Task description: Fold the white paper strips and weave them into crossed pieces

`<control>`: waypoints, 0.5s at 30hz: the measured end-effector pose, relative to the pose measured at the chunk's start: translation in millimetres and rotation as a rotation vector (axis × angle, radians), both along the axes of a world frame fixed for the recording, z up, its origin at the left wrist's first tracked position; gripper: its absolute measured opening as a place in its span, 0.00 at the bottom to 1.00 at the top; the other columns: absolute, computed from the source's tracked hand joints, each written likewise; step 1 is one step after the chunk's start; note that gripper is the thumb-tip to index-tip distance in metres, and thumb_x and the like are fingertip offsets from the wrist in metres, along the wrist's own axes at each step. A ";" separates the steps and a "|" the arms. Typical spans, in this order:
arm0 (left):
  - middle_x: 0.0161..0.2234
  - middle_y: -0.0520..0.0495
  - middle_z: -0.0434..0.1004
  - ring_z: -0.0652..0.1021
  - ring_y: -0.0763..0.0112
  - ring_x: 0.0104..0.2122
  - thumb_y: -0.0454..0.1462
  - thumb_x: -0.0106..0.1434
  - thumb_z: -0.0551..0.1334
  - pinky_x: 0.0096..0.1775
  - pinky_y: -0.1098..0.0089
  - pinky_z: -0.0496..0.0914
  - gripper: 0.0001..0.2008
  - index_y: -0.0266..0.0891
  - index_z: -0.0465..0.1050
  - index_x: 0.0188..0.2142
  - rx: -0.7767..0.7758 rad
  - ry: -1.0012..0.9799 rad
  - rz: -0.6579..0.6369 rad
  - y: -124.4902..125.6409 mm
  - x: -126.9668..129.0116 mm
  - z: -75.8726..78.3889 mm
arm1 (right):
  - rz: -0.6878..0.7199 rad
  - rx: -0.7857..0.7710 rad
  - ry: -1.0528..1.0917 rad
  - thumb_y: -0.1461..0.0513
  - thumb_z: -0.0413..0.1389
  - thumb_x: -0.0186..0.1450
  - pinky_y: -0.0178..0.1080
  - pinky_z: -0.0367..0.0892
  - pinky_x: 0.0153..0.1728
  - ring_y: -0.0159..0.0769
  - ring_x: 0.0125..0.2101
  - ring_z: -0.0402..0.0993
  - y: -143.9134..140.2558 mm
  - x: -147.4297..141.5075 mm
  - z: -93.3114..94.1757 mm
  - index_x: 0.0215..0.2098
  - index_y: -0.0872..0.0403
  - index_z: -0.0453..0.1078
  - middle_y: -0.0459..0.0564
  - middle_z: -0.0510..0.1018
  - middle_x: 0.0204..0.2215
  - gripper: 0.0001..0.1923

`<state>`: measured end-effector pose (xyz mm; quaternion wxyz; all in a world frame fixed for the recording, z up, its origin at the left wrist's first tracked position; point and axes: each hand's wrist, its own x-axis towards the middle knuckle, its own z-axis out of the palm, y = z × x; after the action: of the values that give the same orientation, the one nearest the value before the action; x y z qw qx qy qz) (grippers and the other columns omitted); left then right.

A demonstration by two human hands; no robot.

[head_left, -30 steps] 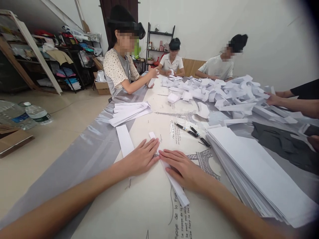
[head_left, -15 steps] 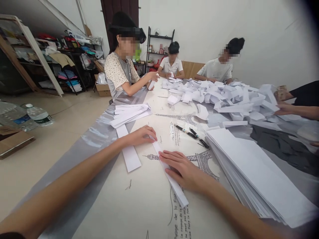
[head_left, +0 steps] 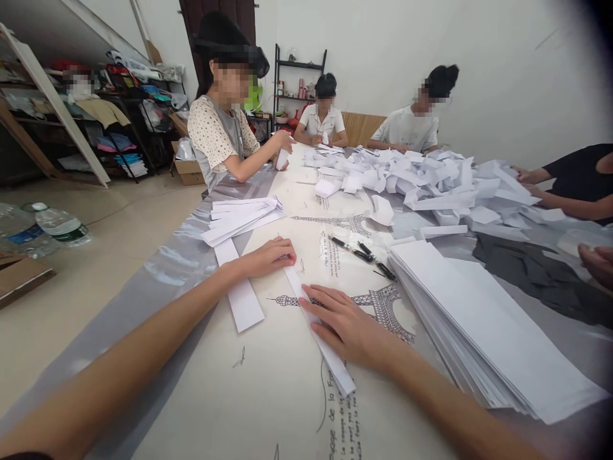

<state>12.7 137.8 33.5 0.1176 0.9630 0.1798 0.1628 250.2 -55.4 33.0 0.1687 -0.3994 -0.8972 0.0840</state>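
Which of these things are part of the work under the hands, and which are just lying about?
In use:
- left hand pressing the far end of the narrow folded white paper strip
- right hand flat on its middle

Lying about:
- flat white paper strip
- tall stack of white sheets
- black pens
- plastic water bottles

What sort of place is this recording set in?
Probably a small home workshop for paper folding: several people sit around a long table with a heap of folded paper pieces, a stack of flat sheets, and cluttered storage shelves.

bare forearms, no visible sleeves
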 end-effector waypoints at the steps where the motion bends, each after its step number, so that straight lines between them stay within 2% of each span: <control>1: 0.40 0.43 0.75 0.74 0.61 0.42 0.45 0.78 0.49 0.50 0.60 0.68 0.19 0.40 0.73 0.39 0.031 0.007 0.017 -2.8 0.6 0.6 | 0.005 0.002 -0.001 0.61 0.46 0.77 0.56 0.61 0.67 0.45 0.70 0.56 0.3 -0.4 0.0 0.71 0.48 0.57 0.52 0.61 0.70 0.25; 5: 0.44 0.37 0.74 0.73 0.56 0.46 0.36 0.77 0.47 0.50 0.56 0.68 0.16 0.38 0.72 0.39 0.177 0.040 0.119 -33.7 6.8 0.3 | 0.009 0.005 0.000 0.61 0.46 0.77 0.56 0.60 0.67 0.45 0.69 0.57 0.9 -1.7 0.5 0.71 0.48 0.56 0.52 0.63 0.70 0.25; 6: 0.43 0.38 0.75 0.74 0.57 0.44 0.33 0.77 0.46 0.48 0.58 0.70 0.17 0.38 0.72 0.38 0.269 0.097 0.168 -45.3 9.0 -1.0 | 0.007 0.003 0.002 0.61 0.46 0.77 0.56 0.60 0.67 0.45 0.69 0.57 0.8 -1.8 0.7 0.71 0.47 0.56 0.52 0.62 0.70 0.25; 7: 0.40 0.38 0.75 0.75 0.58 0.42 0.33 0.76 0.46 0.45 0.59 0.71 0.17 0.38 0.72 0.37 0.289 0.116 0.194 -57.5 11.2 -2.9 | 0.006 0.002 0.006 0.61 0.46 0.77 0.56 0.61 0.67 0.45 0.69 0.58 0.8 -2.0 0.9 0.71 0.47 0.56 0.52 0.62 0.70 0.25; 9: 0.37 0.37 0.76 0.77 0.56 0.41 0.37 0.78 0.46 0.42 0.60 0.73 0.18 0.37 0.73 0.39 0.301 0.124 0.248 -80.4 14.0 -7.8 | 0.010 0.004 0.022 0.62 0.46 0.77 0.56 0.62 0.66 0.45 0.68 0.59 0.8 -2.2 0.8 0.71 0.46 0.56 0.51 0.64 0.69 0.26; 11: 0.48 0.32 0.77 0.76 0.51 0.53 0.42 0.79 0.45 0.50 0.56 0.72 0.20 0.33 0.72 0.49 0.315 0.098 0.285 -97.0 13.5 -13.1 | 0.014 0.003 0.037 0.61 0.47 0.76 0.57 0.62 0.66 0.45 0.68 0.60 1.3 -2.7 -0.5 0.71 0.45 0.56 0.51 0.66 0.68 0.26; 13: 0.60 0.28 0.71 0.71 0.48 0.62 0.46 0.79 0.45 0.59 0.52 0.67 0.25 0.30 0.67 0.59 0.300 0.075 0.292 -104.0 9.5 -17.7 | 0.001 0.005 0.050 0.61 0.47 0.76 0.57 0.62 0.66 0.45 0.68 0.60 2.2 -3.1 -2.8 0.71 0.45 0.57 0.51 0.66 0.67 0.26; 15: 0.66 0.28 0.65 0.66 0.47 0.66 0.49 0.78 0.44 0.64 0.49 0.60 0.29 0.29 0.63 0.65 0.259 0.082 0.298 -102.0 3.4 -20.7 | -0.019 0.001 0.066 0.60 0.49 0.76 0.57 0.61 0.66 0.45 0.68 0.59 2.9 -2.8 -4.8 0.71 0.46 0.57 0.51 0.65 0.68 0.26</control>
<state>16.1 35.8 12.9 -0.0399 0.9387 0.3023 0.1609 247.3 -52.5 28.2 0.1991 -0.4047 -0.8874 0.0949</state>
